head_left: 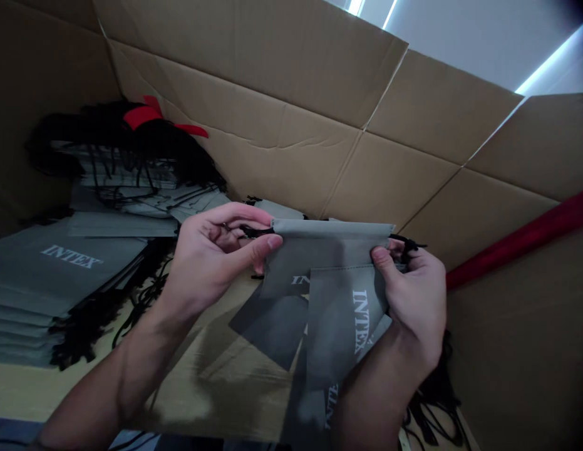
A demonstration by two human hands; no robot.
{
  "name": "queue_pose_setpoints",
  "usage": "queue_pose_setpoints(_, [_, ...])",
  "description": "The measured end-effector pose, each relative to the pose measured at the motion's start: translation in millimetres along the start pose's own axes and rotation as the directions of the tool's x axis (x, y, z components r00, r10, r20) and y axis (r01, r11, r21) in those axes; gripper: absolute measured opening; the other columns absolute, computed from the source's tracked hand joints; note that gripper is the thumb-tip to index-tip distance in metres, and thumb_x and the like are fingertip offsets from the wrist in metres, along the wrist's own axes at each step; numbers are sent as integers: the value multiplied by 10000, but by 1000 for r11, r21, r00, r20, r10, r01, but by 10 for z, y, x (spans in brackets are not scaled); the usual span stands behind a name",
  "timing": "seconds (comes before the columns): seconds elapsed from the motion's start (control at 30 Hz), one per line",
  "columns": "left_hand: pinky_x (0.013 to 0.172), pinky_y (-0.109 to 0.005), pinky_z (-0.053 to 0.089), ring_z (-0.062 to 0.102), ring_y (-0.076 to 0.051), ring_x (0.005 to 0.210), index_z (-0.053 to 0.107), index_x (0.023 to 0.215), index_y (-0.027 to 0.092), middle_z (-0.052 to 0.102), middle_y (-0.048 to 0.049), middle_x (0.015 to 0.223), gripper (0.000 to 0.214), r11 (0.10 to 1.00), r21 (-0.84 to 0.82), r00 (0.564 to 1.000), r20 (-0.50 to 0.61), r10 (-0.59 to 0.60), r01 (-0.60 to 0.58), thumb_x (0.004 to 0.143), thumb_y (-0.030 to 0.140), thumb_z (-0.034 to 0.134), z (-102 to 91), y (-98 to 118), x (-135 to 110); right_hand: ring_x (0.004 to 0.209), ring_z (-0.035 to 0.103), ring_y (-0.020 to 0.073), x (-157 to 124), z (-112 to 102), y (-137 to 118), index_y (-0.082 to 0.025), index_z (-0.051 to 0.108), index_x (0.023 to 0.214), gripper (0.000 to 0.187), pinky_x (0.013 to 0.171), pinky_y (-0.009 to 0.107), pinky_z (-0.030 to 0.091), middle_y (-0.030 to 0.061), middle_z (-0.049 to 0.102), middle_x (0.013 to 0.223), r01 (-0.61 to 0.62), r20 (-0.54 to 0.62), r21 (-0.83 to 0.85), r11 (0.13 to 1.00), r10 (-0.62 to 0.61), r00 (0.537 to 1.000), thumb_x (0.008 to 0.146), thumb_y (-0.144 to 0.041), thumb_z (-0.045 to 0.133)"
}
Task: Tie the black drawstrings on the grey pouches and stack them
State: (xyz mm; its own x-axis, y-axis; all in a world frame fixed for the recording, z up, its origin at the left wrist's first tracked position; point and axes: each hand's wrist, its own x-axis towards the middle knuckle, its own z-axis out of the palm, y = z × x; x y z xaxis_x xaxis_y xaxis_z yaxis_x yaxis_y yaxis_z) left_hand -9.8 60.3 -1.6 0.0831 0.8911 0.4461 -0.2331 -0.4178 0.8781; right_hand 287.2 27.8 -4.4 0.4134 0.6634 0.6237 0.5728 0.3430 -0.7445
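A grey drawstring bag [326, 244] is stretched between my two hands, its hemmed top edge nearly level. My left hand [209, 260] pinches its left top corner between thumb and fingers, where a black cord comes out. At the right top corner my right hand [416, 294] grips the bag, with a knotted black cord [408, 245] over its fingers. Part of the white lettering on the held bag is covered by another grey bag [333, 319] marked INTEX, turned sideways near my right wrist. More grey bags lie below; my right forearm partly hides them.
On the left is a layered stack of grey INTEX bags [84, 269] with black cords. Behind it lies a heap of bags and black cords [178, 144] with a red strip [143, 116]. Cardboard walls [282, 144] surround the table [225, 401]. A dark red bar [521, 235] slants at right.
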Motion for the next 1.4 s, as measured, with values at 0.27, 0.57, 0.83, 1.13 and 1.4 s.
queue_pose_setpoints(0.27, [464,-213,508,602,-76,577,510,1084,266,671,47,967,581,990,-110,968,-226,-113,90,762,318,991,128,-171,56,818,672,214,-25,-38,-55,-209,751,896,217,782,363,541,19,715,844,167,-130,-40,985,-171,977,861,-375,887])
queue_pose_setpoints(0.57, [283,-213,247,505,-135,338,546,1042,241,686,-1,724,637,867,-105,871,122,-475,488,914,848,693,109,-142,213,694,622,162,-351,-10,-535,-265,705,899,197,648,301,518,-34,644,789,441,82,34,897,-442,893,949,-80,753])
queue_pose_setpoints(0.83, [296,-183,185,395,-101,295,545,1007,253,630,34,601,631,835,126,819,159,-551,536,902,854,704,-13,-219,239,755,592,166,-465,155,-708,-206,693,904,301,685,308,476,-16,751,810,673,553,35,738,-576,602,936,68,573])
queue_pose_setpoints(1.13, [361,-257,343,497,-175,322,807,1038,232,528,21,406,697,787,546,864,208,-459,287,1072,836,461,-227,-77,19,786,681,199,-465,261,-593,-206,732,945,171,695,357,442,32,758,874,578,403,-262,773,-456,793,1059,-114,645])
queue_pose_setpoints(1.4, [410,-288,479,719,-253,540,660,1380,250,740,-45,805,775,836,263,840,134,-526,482,946,891,639,-66,-177,161,755,575,179,-600,288,-782,-184,740,902,215,676,362,439,12,775,824,739,474,-65,671,-631,614,1030,-18,694])
